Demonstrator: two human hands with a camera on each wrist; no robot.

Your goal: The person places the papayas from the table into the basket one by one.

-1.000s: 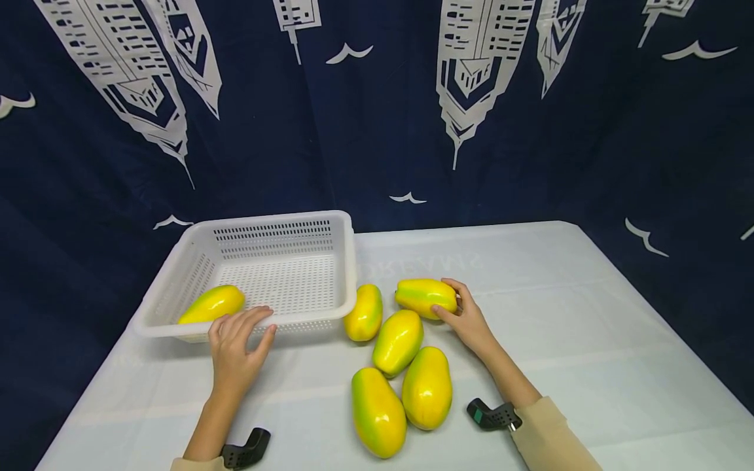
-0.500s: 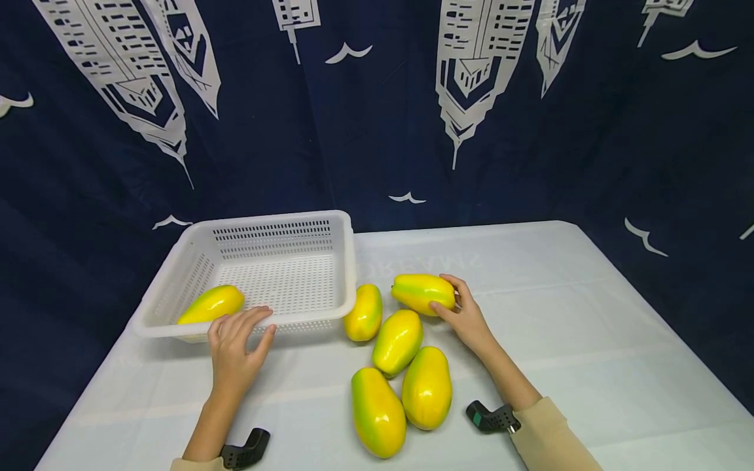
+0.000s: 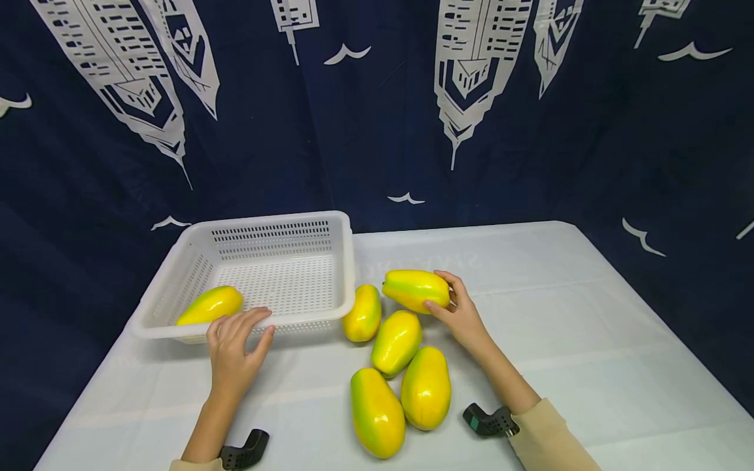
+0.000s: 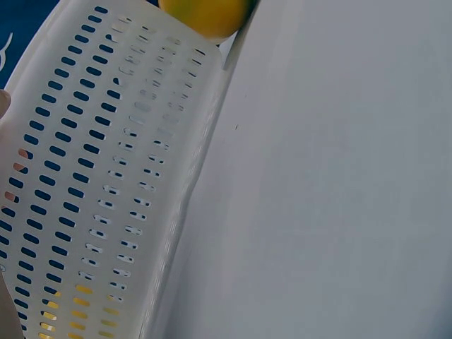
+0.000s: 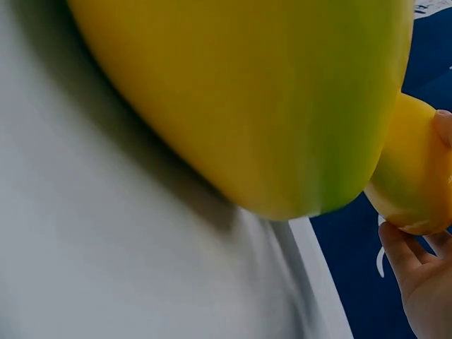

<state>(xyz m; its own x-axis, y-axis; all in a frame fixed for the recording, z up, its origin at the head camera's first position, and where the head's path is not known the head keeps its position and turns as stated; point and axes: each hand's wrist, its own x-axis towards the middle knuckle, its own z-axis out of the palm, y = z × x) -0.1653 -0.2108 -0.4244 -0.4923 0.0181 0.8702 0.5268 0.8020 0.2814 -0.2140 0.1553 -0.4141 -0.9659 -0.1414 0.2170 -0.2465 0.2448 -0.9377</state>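
My left hand [image 3: 235,347] hooks its fingers over the near rim of a white plastic basket [image 3: 347,261]; through the wall's slots in the left wrist view, bits of finger show inside. One yellow-green papaya [image 3: 211,305] lies in the basket's near left corner. My right hand [image 3: 462,314] grips another papaya [image 3: 415,290] by its right end, thumb on the near side and fingers on the far side. In the right wrist view this held papaya [image 5: 413,169] is partly covered by a nearer one [image 5: 268,106].
Several more papayas lie in a loose group on the white-covered table [image 3: 589,327]: one beside the basket [image 3: 362,314], one at the middle [image 3: 397,343], two at the front [image 3: 377,412]. A dark blue printed curtain [image 3: 377,131] hangs behind the table.
My right hand has moved a little left and away from me with the papaya, which now sits higher in the head view. My left hand and the other papayas have stayed put.
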